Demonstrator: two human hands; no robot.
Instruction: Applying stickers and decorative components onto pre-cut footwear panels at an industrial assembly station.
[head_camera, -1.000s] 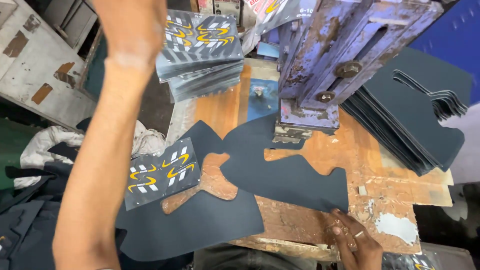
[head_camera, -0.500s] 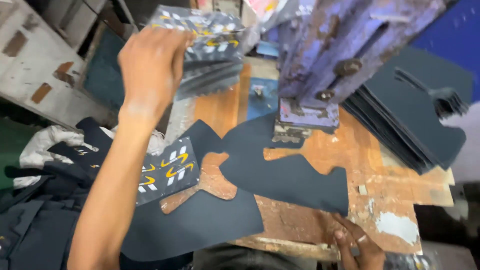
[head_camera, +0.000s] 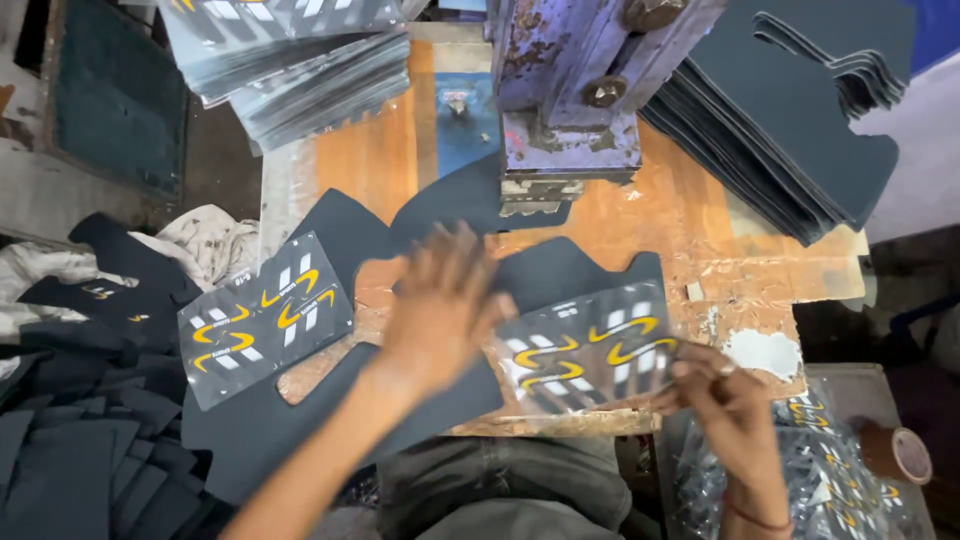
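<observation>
My left hand (head_camera: 445, 305) is blurred with motion and grips the left edge of a clear transfer sheet (head_camera: 590, 355) printed with yellow and white marks. My right hand (head_camera: 725, 395) pinches the same sheet at its right edge. The sheet hovers over a dark cut fabric piece (head_camera: 440, 330) lying on the worn wooden worktable (head_camera: 690, 240). A second printed sheet (head_camera: 265, 315) lies on the left wing of the dark piece.
A purple press head (head_camera: 580, 90) stands over the table's middle. A stack of dark cut pieces (head_camera: 800, 120) sits at the back right, a stack of printed sheets (head_camera: 290, 55) at the back left. Dark pieces (head_camera: 90, 430) pile at left; more printed sheets (head_camera: 800, 470) and a tape roll (head_camera: 900, 455) are at lower right.
My left hand came down from the stack of printed sheets at the back left, bringing one sheet across to the right. My right hand rose from the table edge and took its right side.
</observation>
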